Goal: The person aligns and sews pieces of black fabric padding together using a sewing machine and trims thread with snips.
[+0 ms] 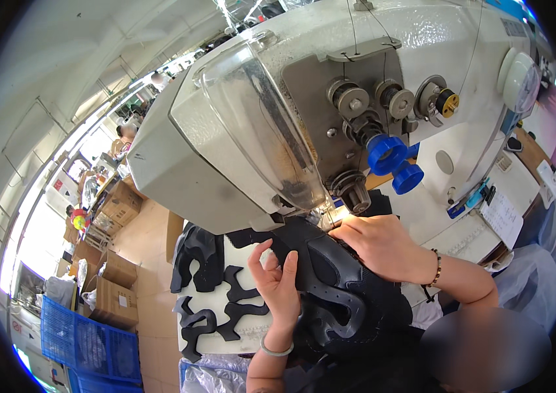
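A black shoe upper (332, 290) with a curved cut-out and rows of small holes lies under the head of a grey industrial sewing machine (225, 147). My right hand (383, 245) is closed at the upper's far right edge, close to the lit needle area; its fingertips are partly hidden. Beside the upper's left edge, my left hand (276, 281) is raised with thumb and fingers apart, holding nothing. Left of it, several black cut pieces (232, 311) and a stack of black parts (199, 257) lie on the white table (245, 338).
Blue tension knobs (386, 152) stick out above my right hand. A paper sheet (502, 216) and pens (476, 195) lie at the right, near clear plastic bags (530, 281). Blue crates (91, 340) and cardboard boxes (115, 301) stand on the left floor; people are farther back.
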`<state>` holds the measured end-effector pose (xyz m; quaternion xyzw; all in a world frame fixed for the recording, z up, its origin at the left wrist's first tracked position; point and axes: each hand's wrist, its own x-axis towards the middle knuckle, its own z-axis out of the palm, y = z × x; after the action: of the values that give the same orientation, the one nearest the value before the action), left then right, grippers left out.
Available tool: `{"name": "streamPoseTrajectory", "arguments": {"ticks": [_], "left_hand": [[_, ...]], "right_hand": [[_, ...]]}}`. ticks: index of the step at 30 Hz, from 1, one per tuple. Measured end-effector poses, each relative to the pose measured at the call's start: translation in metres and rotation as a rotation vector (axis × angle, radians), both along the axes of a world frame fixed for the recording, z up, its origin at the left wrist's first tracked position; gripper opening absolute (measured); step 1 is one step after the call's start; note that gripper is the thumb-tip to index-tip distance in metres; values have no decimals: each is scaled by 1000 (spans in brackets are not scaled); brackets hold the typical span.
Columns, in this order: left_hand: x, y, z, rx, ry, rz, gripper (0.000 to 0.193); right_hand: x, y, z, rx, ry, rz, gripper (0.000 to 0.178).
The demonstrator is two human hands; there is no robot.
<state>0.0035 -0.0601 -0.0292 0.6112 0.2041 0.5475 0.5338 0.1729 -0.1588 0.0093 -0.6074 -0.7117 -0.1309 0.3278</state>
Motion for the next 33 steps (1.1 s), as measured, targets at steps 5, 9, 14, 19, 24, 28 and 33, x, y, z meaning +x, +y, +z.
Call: {"name": "streamPoseTrajectory", "arguments": {"ticks": [5,9,14,19,24,28,33], "left_hand": [[-7,5,0,-88,-23,19,32],[-6,14,-12,-55,69,-40,23],[-2,11,-16,1,21,-135,23],[-6,15,-19,49,84,-93,25],[-10,18,-15,25,182,-107,30],[-11,22,-10,33,91,-51,31],[-11,29,-14,69,61,-145,39]], "right_hand": [[10,-10,17,-63,83,-50,30],[41,1,-21,-56,261,-245,38],[55,31,-56,299,626,25,43],[48,44,-61,-74,727,190,40],[57,22,-56,-91,1089,236,61],[72,-11,-72,48,1173,8,34],[66,-53,-61,-21,1278,-293,26]]}}
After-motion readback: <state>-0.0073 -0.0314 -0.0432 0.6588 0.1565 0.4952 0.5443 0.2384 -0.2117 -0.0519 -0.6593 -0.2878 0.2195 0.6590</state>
